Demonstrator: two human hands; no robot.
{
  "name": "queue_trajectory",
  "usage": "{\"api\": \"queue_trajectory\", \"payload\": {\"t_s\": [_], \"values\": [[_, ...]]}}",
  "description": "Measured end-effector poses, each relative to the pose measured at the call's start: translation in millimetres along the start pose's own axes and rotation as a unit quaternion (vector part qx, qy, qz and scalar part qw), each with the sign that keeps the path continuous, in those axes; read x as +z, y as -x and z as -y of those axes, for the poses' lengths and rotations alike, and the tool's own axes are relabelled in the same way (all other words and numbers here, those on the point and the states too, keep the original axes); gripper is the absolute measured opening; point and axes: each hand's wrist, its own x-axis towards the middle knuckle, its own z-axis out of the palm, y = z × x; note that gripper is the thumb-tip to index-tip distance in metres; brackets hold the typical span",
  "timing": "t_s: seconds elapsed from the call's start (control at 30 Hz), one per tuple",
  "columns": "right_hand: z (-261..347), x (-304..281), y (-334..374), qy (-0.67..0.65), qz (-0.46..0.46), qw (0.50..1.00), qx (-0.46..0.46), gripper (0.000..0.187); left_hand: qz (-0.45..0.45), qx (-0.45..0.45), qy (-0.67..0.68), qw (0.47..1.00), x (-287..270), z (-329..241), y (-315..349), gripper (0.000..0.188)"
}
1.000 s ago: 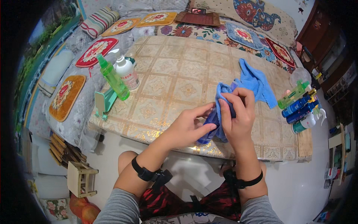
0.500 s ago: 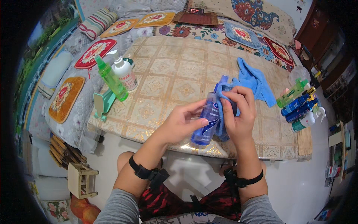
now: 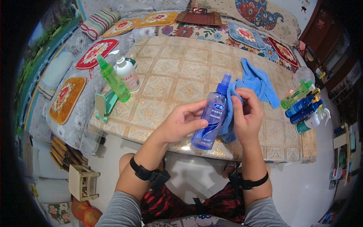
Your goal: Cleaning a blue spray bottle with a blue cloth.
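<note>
A blue see-through spray bottle (image 3: 208,126) is tilted in front of me over the near part of the table, its nozzle pointing away. My left hand (image 3: 180,123) grips its left side, thumb across the front and fingers behind. My right hand (image 3: 248,115) is closed on a blue cloth (image 3: 261,81), pinching a fold of it against the bottle's right side. The rest of the cloth trails over the tabletop behind that hand. Part of the bottle's right edge is covered by the cloth.
A patterned tablecloth covers the table (image 3: 166,79). On the left stand a green spray bottle (image 3: 115,83), a white pump bottle (image 3: 126,73) and a green folding stand (image 3: 106,106). Several bottles, including a blue one (image 3: 298,108), lie grouped at the right edge. A wooden stool (image 3: 83,181) is lower left.
The bottle has turned so its label faces me more fully, and its nozzle is uncovered. My right hand has shifted slightly right with the cloth.
</note>
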Motion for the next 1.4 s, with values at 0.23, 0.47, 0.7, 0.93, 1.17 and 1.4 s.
{"api": "queue_trajectory", "payload": {"t_s": [0.23,0.47,0.7,0.93,1.17,1.4], "values": [[-0.8,1.1,1.6,-0.015,-0.01,0.999,0.034,0.009,0.004,0.001,-0.042,0.999,3.1,0.1,0.0,0.064],[4.2,2.6,-2.2,0.141,-0.009,0.984,-0.11,0.015,-0.036,0.019,-0.144,0.989,3.9,5.7,2.2,0.063],[14.2,10.3,5.9,0.169,0.04,0.971,-0.166,0.023,-0.059,0.038,-0.195,0.978,11.3,5.6,2.0,0.059],[19.6,20.9,7.4,0.215,0.058,0.957,-0.184,0.024,-0.022,0.03,-0.429,0.902,14.8,8.8,-2.7,0.042],[21.1,15.6,5.6,0.27,-0.005,0.951,-0.154,0.019,-0.045,0.131,-0.457,0.879,27.9,15.0,-4.9,0.051],[22.6,16.5,3.9,0.268,0.033,0.946,-0.177,0.023,-0.072,0.109,-0.433,0.892,28.9,11.7,-3.3,0.054]]}}
